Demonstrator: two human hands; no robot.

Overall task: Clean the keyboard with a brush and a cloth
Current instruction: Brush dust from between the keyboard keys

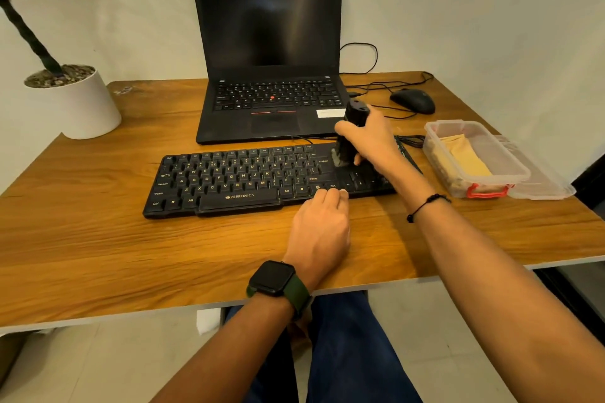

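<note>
A black keyboard (229, 180) lies across the middle of the wooden desk (98, 239). My right hand (373, 141) grips a black brush (352, 127) upright, its bristle end down on the keys at the keyboard's right side. My left hand (322, 222) rests at the keyboard's front edge near the right Ctrl key, fingers curled down against the edge. A yellow cloth (465, 157) lies folded inside a clear plastic box (435, 144) at the right.
An open black laptop (268, 75) stands behind the keyboard. A black mouse (413, 101) and cables lie at the back right. The box's lid (543, 180) lies beside it. A potted plant in a white pot (78, 105) stands at the left.
</note>
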